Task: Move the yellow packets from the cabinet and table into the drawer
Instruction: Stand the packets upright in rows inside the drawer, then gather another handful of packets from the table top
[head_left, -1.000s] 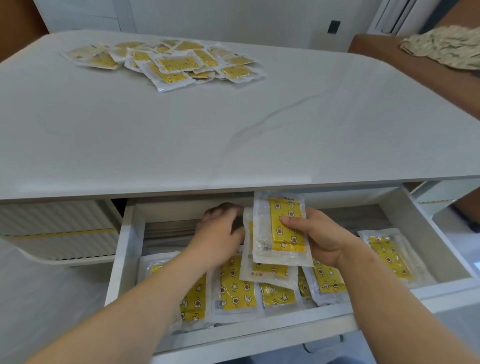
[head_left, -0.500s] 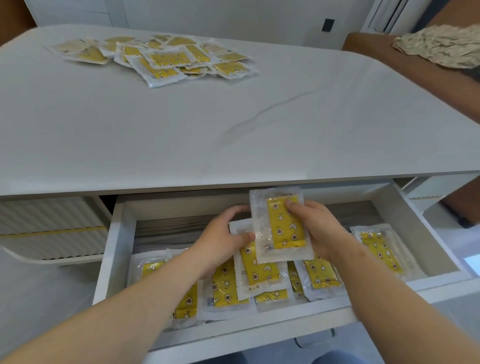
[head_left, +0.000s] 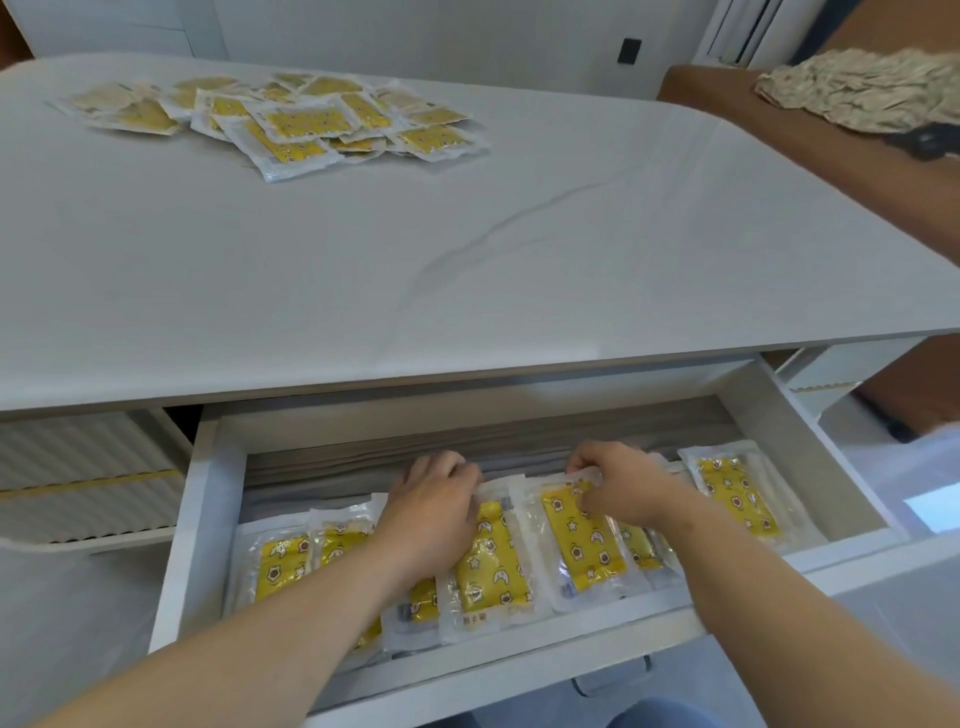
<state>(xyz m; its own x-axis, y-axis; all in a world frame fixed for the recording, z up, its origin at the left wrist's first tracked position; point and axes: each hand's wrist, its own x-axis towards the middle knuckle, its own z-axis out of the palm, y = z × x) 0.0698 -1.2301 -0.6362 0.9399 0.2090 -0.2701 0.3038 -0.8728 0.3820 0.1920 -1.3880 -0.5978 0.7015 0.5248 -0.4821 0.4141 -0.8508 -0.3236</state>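
Note:
The white drawer (head_left: 208, 525) is pulled open under the table edge, with a row of several yellow packets lying in it. My right hand (head_left: 626, 486) pinches the top edge of a yellow packet (head_left: 579, 540) that lies flat in the row. My left hand (head_left: 434, 506) rests with its fingers on the top of the neighbouring packet (head_left: 491, 566). A single packet (head_left: 737, 491) lies at the drawer's right end. A loose pile of yellow packets (head_left: 291, 117) covers the far left of the table.
The white marble-look tabletop (head_left: 519, 249) overhangs the back of the drawer. A brown sofa arm with a crumpled patterned cloth (head_left: 857, 93) stands at the far right. A ribbed white cabinet front (head_left: 78, 483) is left of the drawer.
My right hand has lowered the packet it held upright and laid it flat in the row. My left hand has shifted onto the packet beside it.

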